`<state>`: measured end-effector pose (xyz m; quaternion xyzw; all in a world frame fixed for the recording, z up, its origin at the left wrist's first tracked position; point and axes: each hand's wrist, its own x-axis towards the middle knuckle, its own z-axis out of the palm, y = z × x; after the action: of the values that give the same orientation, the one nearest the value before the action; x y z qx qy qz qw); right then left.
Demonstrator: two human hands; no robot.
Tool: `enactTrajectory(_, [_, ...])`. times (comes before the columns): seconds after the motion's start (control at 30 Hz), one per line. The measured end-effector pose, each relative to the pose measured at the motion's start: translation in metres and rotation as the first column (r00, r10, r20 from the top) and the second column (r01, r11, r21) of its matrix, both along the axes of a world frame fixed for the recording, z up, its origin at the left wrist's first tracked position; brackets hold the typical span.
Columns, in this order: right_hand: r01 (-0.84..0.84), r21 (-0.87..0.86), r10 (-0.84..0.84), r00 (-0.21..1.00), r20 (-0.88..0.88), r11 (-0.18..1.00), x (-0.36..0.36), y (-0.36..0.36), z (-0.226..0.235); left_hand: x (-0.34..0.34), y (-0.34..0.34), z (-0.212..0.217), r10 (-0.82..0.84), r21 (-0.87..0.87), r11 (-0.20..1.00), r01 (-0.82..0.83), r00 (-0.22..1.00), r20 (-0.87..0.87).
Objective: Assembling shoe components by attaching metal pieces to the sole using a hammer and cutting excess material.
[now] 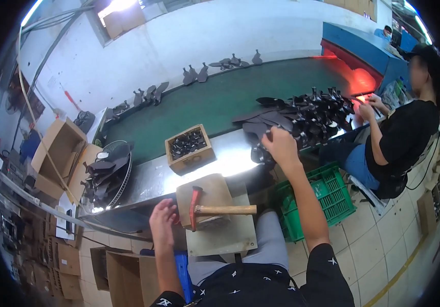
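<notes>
My right hand point(283, 148) reaches over the conveyor's near edge at the pile of dark heeled shoe soles point(307, 120). Its fingers are closed on a dark shoe sole point(262, 154), partly hidden by the hand. My left hand point(162, 221) hovers left of my lap, fingers loosely curved and apart, holding nothing. Beside it a hammer point(225, 210) with a red head and wooden handle lies across a tan block point(207, 190). The block rests on a pale plate point(222, 244) over my thighs.
An open wooden box point(189, 162) of small black parts stands on the metal ledge. Left of it is a round wire basket point(129, 171) of dark soles. A green crate point(327, 197) sits on the floor; at right, a co-worker point(409, 128) works beside the green belt point(199, 115).
</notes>
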<state>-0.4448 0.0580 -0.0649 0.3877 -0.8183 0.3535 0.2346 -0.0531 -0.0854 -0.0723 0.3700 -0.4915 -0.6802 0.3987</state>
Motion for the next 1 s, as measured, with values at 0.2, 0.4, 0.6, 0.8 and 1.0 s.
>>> enactTrajectory(0.2, [-0.06,-0.848,0.844,0.153,0.514,0.527,0.068,-0.03,0.089,-0.024,0.054,0.063,-0.043,-0.482,0.858,0.179,0.959,0.278])
enactTrajectory(0.4, [-0.794,-0.582,0.753,-0.271,0.599,0.177,0.214,0.001,0.105,-0.012,0.037,0.038,0.099,-0.962,0.251,0.107,0.986,0.135])
enactTrajectory(0.6, [-0.499,0.137,0.511,0.857,-0.073,0.856,0.199,0.003,-0.008,0.006,0.077,0.094,-0.118,-0.415,0.91,-0.012,0.951,-0.284])
enactTrajectory(0.8, [-0.4,0.404,0.337,0.915,0.222,0.822,0.178,0.094,-0.078,-0.029,0.034,0.032,-0.193,-0.266,0.948,0.174,0.98,-0.045])
enactTrajectory(1.0, [-0.153,-0.061,0.16,0.803,0.574,0.986,0.208,0.198,-0.113,-0.071,-0.014,-0.031,0.345,-0.856,0.407,0.318,0.815,0.467])
